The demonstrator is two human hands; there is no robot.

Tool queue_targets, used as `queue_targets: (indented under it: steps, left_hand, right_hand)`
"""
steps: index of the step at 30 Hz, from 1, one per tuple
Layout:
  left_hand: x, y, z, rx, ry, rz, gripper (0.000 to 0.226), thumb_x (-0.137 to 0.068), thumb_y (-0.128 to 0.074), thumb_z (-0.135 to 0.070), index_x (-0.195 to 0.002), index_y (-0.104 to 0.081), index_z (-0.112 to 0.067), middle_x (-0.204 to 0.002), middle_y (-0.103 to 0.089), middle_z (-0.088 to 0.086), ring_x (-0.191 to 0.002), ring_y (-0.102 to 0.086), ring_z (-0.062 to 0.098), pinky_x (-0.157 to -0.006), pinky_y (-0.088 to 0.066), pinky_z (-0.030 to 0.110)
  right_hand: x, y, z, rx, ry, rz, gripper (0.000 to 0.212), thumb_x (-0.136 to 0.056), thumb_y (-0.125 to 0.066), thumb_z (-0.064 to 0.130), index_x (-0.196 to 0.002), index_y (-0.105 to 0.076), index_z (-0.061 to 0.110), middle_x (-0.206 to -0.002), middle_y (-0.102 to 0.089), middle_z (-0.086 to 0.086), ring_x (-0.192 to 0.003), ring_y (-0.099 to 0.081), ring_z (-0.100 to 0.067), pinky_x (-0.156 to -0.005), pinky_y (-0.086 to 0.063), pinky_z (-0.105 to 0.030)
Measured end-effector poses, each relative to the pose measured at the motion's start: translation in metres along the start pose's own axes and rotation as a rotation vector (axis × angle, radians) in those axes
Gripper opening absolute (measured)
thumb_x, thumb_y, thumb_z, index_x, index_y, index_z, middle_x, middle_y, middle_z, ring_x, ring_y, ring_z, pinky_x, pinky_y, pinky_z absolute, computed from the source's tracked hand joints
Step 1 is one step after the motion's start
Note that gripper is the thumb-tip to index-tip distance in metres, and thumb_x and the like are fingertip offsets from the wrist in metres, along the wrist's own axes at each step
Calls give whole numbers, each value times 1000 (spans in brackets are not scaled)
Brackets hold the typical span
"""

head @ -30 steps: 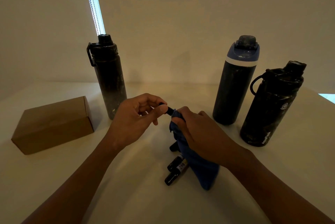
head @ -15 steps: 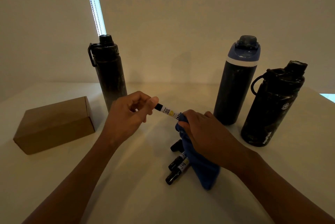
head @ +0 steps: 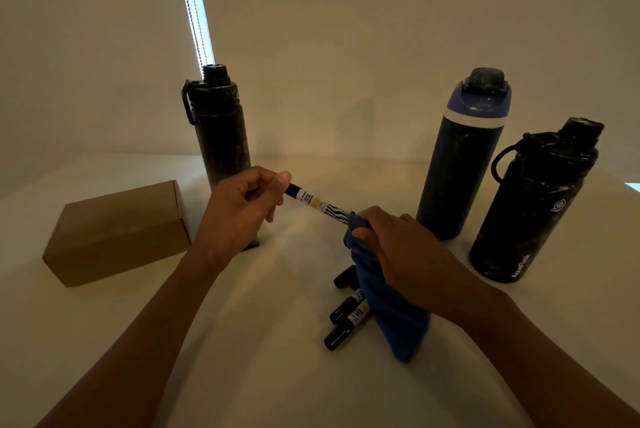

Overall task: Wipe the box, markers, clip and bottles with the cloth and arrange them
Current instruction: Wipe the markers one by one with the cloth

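My left hand [head: 242, 209] pinches one end of a black marker [head: 317, 204] with a white label, held above the table. My right hand [head: 398, 247] grips a blue cloth [head: 391, 310] wrapped round the marker's other end; the cloth hangs down to the table. Several more black markers [head: 346, 320] lie beside the cloth, partly hidden by it. A brown cardboard box [head: 117, 230] sits at the left. One black bottle [head: 218, 130] stands behind my left hand. At the right stand a blue-lidded bottle [head: 460, 157] and another black bottle [head: 533, 206]. No clip shows.
The white table [head: 277, 375] runs to a plain wall behind the bottles. A bright strip of window with a bead cord [head: 194, 5] shows above the left bottle.
My left hand has pulled the marker leftward out of the cloth, so much more of its labelled barrel shows. My right hand stayed gripping the cloth in about the same place.
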State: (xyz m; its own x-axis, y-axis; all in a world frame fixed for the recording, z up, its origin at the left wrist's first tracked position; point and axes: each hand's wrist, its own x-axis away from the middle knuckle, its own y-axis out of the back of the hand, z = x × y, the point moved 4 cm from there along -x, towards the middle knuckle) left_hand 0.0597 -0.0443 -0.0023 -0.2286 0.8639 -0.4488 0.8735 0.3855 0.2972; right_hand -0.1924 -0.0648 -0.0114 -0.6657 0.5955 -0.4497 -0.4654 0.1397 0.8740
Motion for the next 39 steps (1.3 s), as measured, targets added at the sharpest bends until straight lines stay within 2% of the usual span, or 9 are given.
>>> queue_targets:
  steps: [4,7,10,13,17,21,25,33,39]
  left_hand:
    - [1,-7,-1,-17,-10,39,31,-100,-59,-54,-92,-73,-27,-70,-66,8,-68,-55,44,-68,-47,41]
    - [2,-10,-1,-36,-13,51,30,-99,-58,-56,-91,-72,-31,-71,-68,6,-70,-58,42,-68,-49,40]
    - [2,-12,-2,-28,-12,58,32,-98,-58,-57,-92,-73,-29,-72,-68,7,-70,-58,44,-68,-50,40]
    - [2,-11,-2,-27,-13,54,31,-99,-58,-55,-93,-73,-28,-73,-68,7,-69,-58,42,-67,-50,40]
    - [4,-8,-5,-58,-27,-13,28,-100,-58,-52,-91,-72,-29,-68,-66,-5,-59,-55,17,-64,-49,35]
    - [6,-7,-9,-120,-76,-153,26,-100,-60,-50,-95,-72,-28,-71,-65,-14,-63,-55,9,-63,-51,37]
    - [7,-10,-9,-162,-107,-171,28,-99,-60,-51,-102,-72,-26,-78,-67,-17,-69,-58,10,-64,-51,30]
    - [6,-17,-11,-117,-145,-3,21,-94,-69,-39,-113,-71,-30,-99,-74,-16,-80,-71,12,-63,-57,24]
    - [10,-19,-14,-166,-157,12,22,-93,-77,-31,-115,-74,-27,-92,-73,-19,-79,-69,9,-63,-53,15]
  right_hand:
    - [-6,-2,-12,6,5,56,21,-101,-52,17,-119,-63,16,-106,-65,0,-96,-58,-20,-84,-43,-34]
    - [-7,-1,-20,105,83,50,24,-86,-72,8,-109,-68,10,-93,-71,-7,-78,-69,-24,-74,-50,-31]
    - [-5,2,-21,50,140,-54,27,-80,-65,8,-106,-70,9,-90,-73,-6,-73,-69,-22,-69,-47,-28]
    - [-3,1,-27,-64,100,-49,23,-96,-51,19,-111,-68,13,-99,-71,-4,-84,-68,-20,-76,-53,-29]
    - [-1,2,-33,-330,-76,-29,17,-108,-47,19,-114,-64,17,-93,-66,6,-85,-62,-2,-73,-45,-9]
    - [1,4,-25,-410,-174,2,24,-108,-42,36,-114,-62,24,-82,-62,13,-79,-61,-3,-67,-44,-12]
    - [0,1,-26,-381,-166,24,29,-107,-43,43,-121,-62,26,-95,-68,11,-88,-65,-5,-74,-52,-19]
    - [5,11,-46,-441,-312,-344,17,-96,-62,41,-107,-68,29,-91,-72,14,-87,-69,-3,-73,-57,-21]
    - [10,7,-51,-468,-379,-458,12,-93,-72,32,-104,-70,29,-92,-74,16,-87,-70,0,-77,-58,-18]
